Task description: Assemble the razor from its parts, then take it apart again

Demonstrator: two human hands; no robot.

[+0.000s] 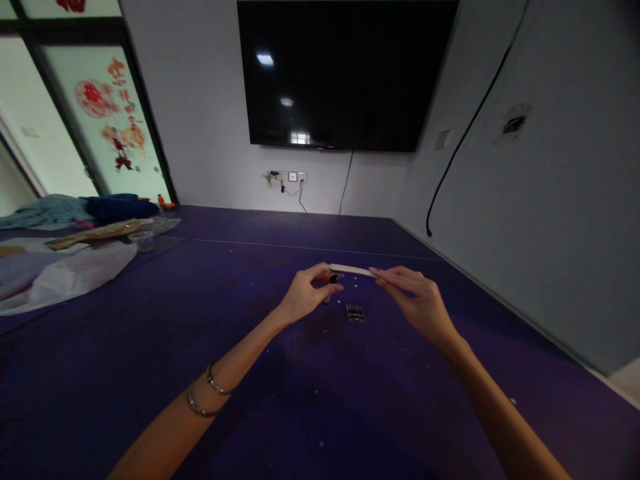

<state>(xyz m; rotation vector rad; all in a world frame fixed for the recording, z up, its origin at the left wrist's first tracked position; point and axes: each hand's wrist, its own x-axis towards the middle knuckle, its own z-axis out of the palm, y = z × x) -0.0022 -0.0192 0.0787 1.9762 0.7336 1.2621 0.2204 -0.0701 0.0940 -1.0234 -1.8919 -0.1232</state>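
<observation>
A small flat case of clear plastic (355, 313) lies on the dark purple floor (240, 380), just below the hands, with something black inside, too small to make out. Farther off to the left, a see-through plastic cup (145, 241) stands beside a crumpled white translucent sheet (83, 277); its contents cannot be told. Teal cloth (50, 211) and dark blue cloth (120, 207) lie heaped behind. White specks dot the floor around the case. Above the floor, a slim pale strip (353, 270) spans both hands: the left hand (306, 293), thumb and fingers partly closed, grips a small dark metallic tool (334, 277) against one end, while the right hand (417, 297) pinches the other end between thumb and fingertips.
</observation>
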